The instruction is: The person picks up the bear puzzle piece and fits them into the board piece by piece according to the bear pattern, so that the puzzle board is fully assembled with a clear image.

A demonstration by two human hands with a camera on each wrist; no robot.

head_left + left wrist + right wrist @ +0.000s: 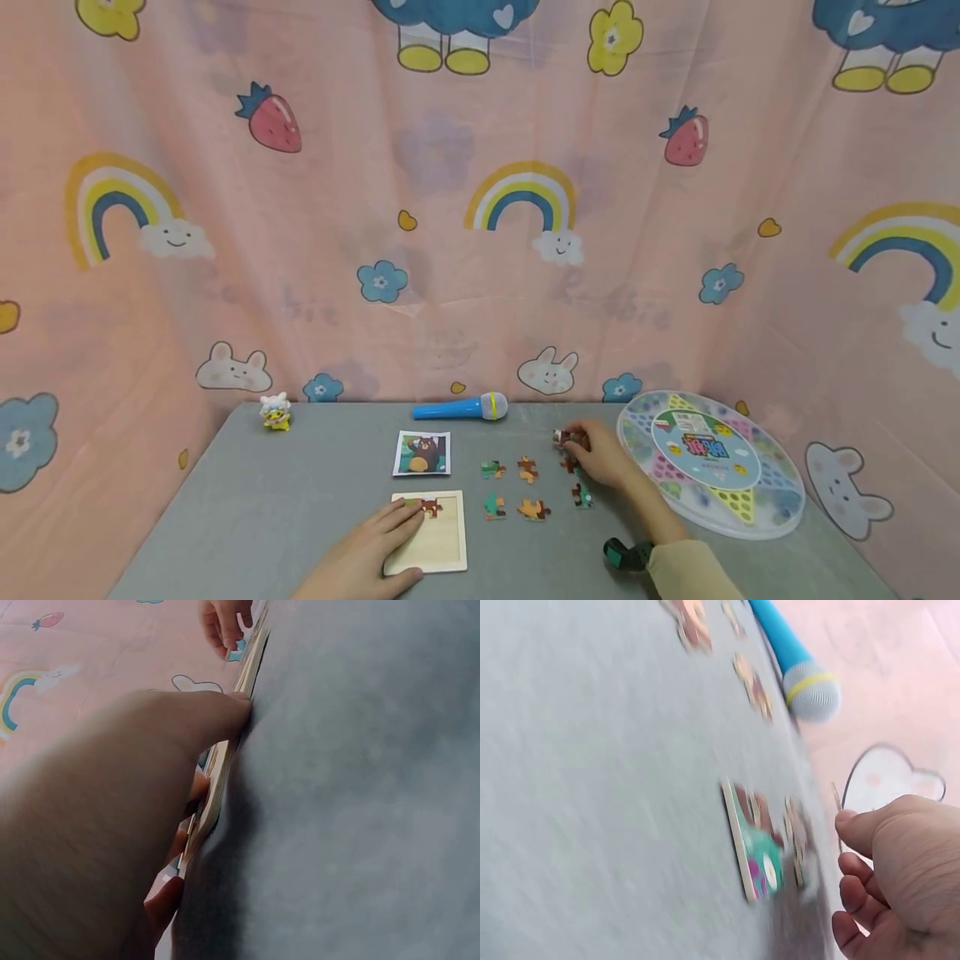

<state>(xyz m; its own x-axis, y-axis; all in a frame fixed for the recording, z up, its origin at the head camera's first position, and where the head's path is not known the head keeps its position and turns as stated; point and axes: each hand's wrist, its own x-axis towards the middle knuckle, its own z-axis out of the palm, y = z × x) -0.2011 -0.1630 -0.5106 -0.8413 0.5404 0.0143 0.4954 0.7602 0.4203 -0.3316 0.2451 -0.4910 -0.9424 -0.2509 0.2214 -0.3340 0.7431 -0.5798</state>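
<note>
My left hand (pixel 371 542) rests over the left side of a square wooden puzzle tray (pixel 462 533), its fingers stretched across the rim and its thumb against the near edge. A brown and green puzzle piece (pixel 431 507) sits at the tray's top, partly under the fingertips. To the right, my right hand (pixel 600 454) pinches a puzzle piece (pixel 559 437) between thumb and fingers; the right wrist view shows it edge-on, above the table. Beneath that hand lie a brown piece (pixel 567 465) and a green and brown piece (pixel 761 855).
Several loose puzzle pieces (pixel 534 510) lie between tray and right hand. Behind the tray is a bear picture card (pixel 422 454), then a blue toy microphone (pixel 457 408). A round game board (pixel 780 500) stands at right, a small figurine (pixel 276 412) at far left.
</note>
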